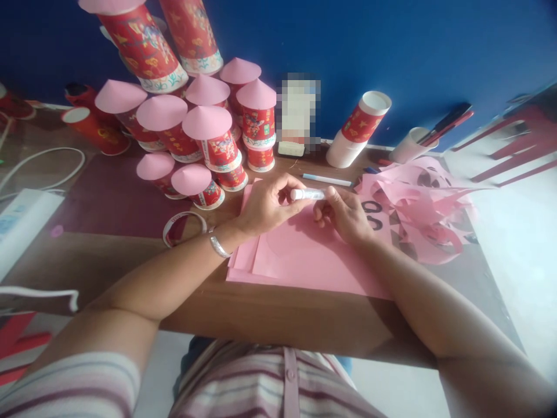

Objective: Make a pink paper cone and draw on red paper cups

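Over the pink sheets (300, 264), at the centre of my clock, my left hand (266, 204) pinches a white tube (308, 194) between thumb and fingers while my right hand (347, 216) grips its other end; holding both ends probably steadies it. The sheets lie flat beneath, likely for easy reach. Just beyond, at 12 o'clock, a blue-and-white pen (328, 180) lies loose. At 3 o'clock, pink offcuts (429, 210) are heaped, seemingly to the side so they don't bury the sheets. Near 9 o'clock sits a white ring (167, 233); around 10, red cups (217, 152) wear pink cones (206, 121), presumably grouped together for tidiness. At 1 o'clock, stacked cups (360, 125) stand, and at 2, a white holder (405, 146) gathers pens (448, 125).
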The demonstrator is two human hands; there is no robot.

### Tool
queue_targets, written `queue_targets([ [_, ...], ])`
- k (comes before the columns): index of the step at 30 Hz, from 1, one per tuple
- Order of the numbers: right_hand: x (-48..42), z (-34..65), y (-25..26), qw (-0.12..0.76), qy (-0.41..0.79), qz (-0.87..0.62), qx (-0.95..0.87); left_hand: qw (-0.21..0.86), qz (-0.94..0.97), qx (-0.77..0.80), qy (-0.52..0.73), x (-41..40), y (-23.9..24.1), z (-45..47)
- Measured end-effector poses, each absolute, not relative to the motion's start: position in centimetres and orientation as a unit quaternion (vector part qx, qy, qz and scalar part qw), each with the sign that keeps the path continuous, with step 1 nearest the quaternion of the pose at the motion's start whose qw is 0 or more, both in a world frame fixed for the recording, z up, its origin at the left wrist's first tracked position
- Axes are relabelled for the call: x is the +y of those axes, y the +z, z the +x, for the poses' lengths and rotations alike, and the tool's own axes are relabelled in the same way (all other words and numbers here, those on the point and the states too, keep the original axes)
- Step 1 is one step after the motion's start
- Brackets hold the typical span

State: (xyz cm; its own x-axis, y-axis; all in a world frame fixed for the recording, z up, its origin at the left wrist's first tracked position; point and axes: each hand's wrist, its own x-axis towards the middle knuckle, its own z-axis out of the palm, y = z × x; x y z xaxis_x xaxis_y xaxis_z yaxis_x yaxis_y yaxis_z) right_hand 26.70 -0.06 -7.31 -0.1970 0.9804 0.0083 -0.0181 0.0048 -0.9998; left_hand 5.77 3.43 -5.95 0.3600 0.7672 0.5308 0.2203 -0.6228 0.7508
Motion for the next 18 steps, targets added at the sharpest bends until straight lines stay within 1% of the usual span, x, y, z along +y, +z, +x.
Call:
queue_targets([
  [3, 0.02, 26.69, -7.25, 0.478, 0.522, -0.438, -0.554, 0.312, 0.757, 0.335, 0.467, 3.41, -5.81, 5.8],
  [8, -0.09, 26.51, -7.16, 0.461, 0.501, -0.457, -0.572, 0.316, 0.754, 0.336, 0.467, 3.38, -5.74, 5.73],
  [15, -0.37, 26.44, -6.65, 0.414, 0.565, -0.439, -0.563, 0.285, 0.773, 0.327, 0.463, 3.16, -5.44, 5.6],
  [18, -0.31, 26.47, -6.78, 0.436, 0.544, -0.428, -0.575, 0.294, 0.769, 0.331, 0.461, 3.19, -5.41, 5.64],
])
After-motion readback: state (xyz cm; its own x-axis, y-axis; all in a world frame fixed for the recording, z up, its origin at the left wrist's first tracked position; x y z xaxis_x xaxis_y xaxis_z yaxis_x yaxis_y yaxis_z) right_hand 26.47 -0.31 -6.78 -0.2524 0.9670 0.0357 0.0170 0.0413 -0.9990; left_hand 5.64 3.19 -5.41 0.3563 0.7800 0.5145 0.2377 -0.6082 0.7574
